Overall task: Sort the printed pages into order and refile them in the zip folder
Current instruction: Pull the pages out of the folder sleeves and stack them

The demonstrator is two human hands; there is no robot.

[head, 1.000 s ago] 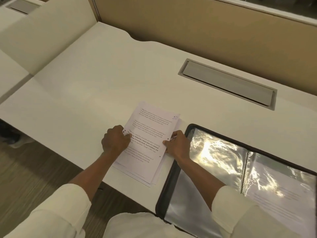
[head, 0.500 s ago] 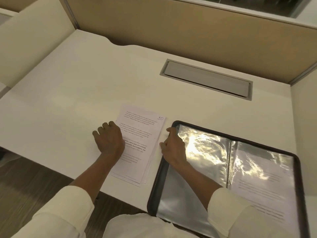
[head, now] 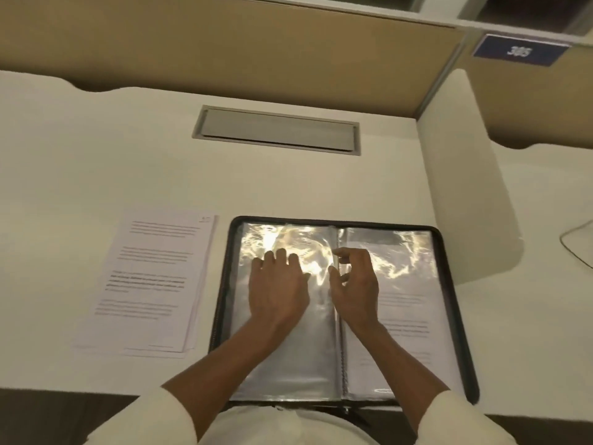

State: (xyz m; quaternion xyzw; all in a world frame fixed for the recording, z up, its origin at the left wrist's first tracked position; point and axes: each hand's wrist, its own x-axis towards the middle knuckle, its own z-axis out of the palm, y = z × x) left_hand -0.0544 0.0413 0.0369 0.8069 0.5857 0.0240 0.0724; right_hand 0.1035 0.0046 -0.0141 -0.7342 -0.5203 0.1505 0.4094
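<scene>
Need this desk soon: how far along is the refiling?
Done: the white printed page stack lies beside the open black zip folder. In hand: left hand presses a clear plastic sleeve, right hand pinches its edge. Left: sleeving the stack, zipping shut.

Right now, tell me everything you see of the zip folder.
The zip folder lies open, flat on the desk, right of the printed pages. Black zipped rim, spiral spine, glossy clear sleeves; a printed sheet shows in the right one. The left hand rests on the left sleeves; the right hand pinches a sleeve edge by the spine.
</scene>
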